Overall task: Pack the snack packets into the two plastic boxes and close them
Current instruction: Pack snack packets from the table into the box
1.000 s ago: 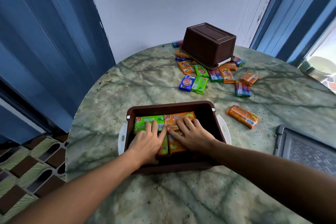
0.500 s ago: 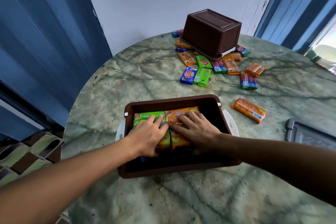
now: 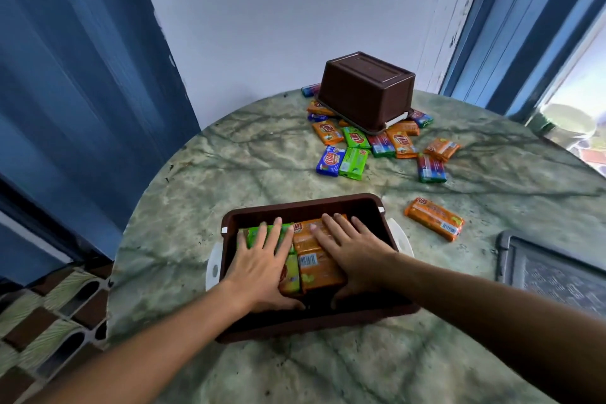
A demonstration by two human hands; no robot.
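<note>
1. In the head view the left hand (image 3: pixel 262 259) makes a flat, open grip, its straight fingers spread on the green packets (image 3: pixel 259 234) inside the open brown box (image 3: pixel 364 203); the thumb reaches round the near edge of the stack.
2. The right hand (image 3: pixel 354 249) lies the same way, its straight fingers pressing the orange packets (image 3: pixel 319 267), thumb tucked at their near end.
3. The open brown box is smooth, dark plastic, rectangular with rounded corners, and has white latch handles (image 3: pixel 213 267) on both short sides. The packets in it are glossy foil bricks, laid side by side.
4. Beyond this box, well apart, the second brown box (image 3: pixel 365 90) sits upside down, resting on loose packets (image 3: pixel 355 154) in orange, green and blue.
5. One long orange packet (image 3: pixel 434 218) lies alone, right of the open box.
6. A grey textured lid (image 3: pixel 551 272) lies further right, cut off by the frame.
7. The table (image 3: pixel 196 193) is round, green veined marble; bare surface runs left of and in front of the open box, up to the curved edge.
</note>
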